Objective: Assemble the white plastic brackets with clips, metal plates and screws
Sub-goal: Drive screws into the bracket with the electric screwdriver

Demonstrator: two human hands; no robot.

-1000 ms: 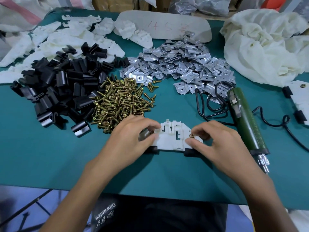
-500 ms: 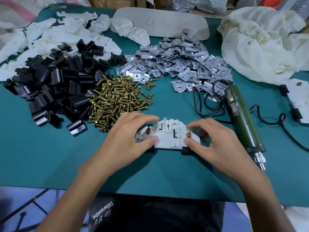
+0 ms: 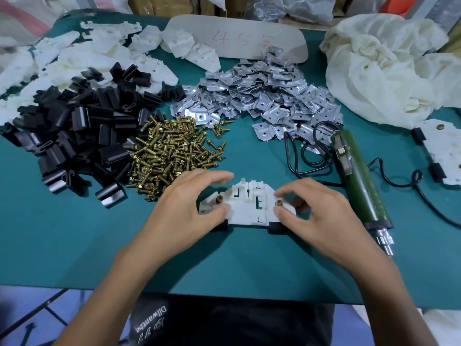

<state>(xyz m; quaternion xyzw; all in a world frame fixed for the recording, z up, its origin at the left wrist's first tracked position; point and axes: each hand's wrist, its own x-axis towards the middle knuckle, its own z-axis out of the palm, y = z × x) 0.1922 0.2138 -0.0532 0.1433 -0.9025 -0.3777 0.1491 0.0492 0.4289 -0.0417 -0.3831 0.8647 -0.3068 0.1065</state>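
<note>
Steadying the light, stiff white bracket (image 3: 245,211) by its ends: my left hand (image 3: 182,211) half-open, pressing; my right hand (image 3: 321,213) flanking a screw (image 3: 279,202), grip unclear.

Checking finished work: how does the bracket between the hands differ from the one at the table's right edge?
The centre bracket is touched by the left hand and right hand, its black clips on its near edge; the right-edge bracket lies untouched, partly out of frame, clips on its left edge. Both are white with black clips and brass screws.
</note>
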